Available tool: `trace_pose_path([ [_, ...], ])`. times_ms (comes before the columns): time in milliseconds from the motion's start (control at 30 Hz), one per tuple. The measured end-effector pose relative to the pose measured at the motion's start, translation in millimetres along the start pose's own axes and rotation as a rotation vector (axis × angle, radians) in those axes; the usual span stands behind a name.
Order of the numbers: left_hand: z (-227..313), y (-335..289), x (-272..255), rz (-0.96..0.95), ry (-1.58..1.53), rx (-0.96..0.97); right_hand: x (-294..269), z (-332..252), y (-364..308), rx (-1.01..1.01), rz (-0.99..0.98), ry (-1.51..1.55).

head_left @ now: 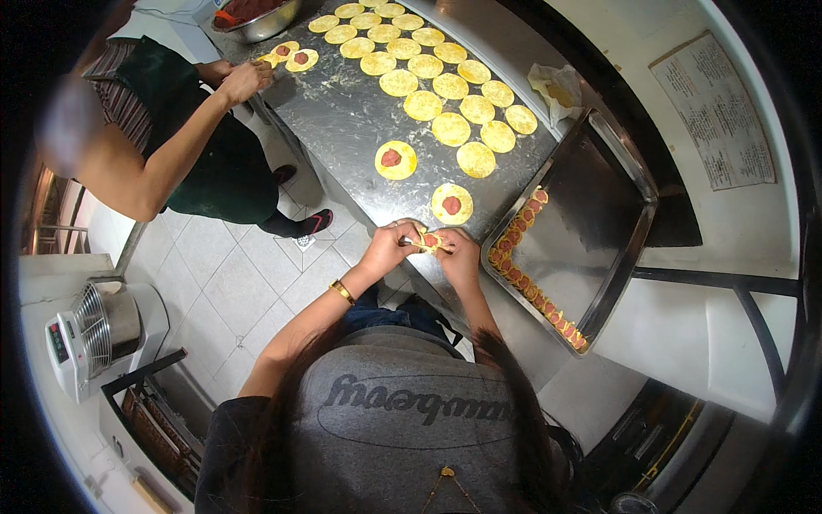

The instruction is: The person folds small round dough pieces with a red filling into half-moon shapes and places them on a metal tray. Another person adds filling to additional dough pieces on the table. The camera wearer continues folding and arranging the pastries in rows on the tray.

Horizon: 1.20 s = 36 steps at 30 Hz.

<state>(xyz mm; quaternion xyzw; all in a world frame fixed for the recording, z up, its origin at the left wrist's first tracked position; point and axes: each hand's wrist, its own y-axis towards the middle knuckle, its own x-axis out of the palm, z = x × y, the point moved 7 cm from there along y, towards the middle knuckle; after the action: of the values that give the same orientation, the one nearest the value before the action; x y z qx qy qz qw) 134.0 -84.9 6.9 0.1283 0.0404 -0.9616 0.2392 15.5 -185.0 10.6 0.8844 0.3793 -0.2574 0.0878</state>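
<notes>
Shiny steel makes up the worktop, and we see white flour dusted over it. Our left hand and our right hand meet just over its near edge. Each grip is closed on the same yellow dough round, pinching it from both sides, with red filling showing in the middle.

Just past our hands lie two flat dough circles with red filling. Farther on, many plain yellow dough circles sit in rows across the worktop. Right beside our right hand is a big metal tray. Filled pastries are lined up along its near edge, touching each other.

Far off past our left hand, another person in a dark apron stands at the side of the worktop. That person's hand is by two more filled circles. A metal bowl with something red in it sits at the far end.

Below our left arm is a floor of pale tiles. A white machine with a wire guard stands there. A paper sheet hangs on the white wall, far to the right.
</notes>
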Motion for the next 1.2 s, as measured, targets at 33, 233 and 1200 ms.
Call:
trace_pose_path([
  [33, 0.7, 0.7, 0.5, -0.007, 0.046, -0.018, -0.2, -2.9, 2.2, -0.025, -0.001, -0.013],
  [233, 3.0, 0.1, 1.2, 0.042, 0.044, -0.043, -4.0, -18.8, 7.5, -0.180, -0.017, -0.081],
  [1200, 3.5, 5.4, 7.4, -0.024, 0.188, -0.012, -2.9, -26.6, 4.3, -0.279, 0.025, -0.134],
])
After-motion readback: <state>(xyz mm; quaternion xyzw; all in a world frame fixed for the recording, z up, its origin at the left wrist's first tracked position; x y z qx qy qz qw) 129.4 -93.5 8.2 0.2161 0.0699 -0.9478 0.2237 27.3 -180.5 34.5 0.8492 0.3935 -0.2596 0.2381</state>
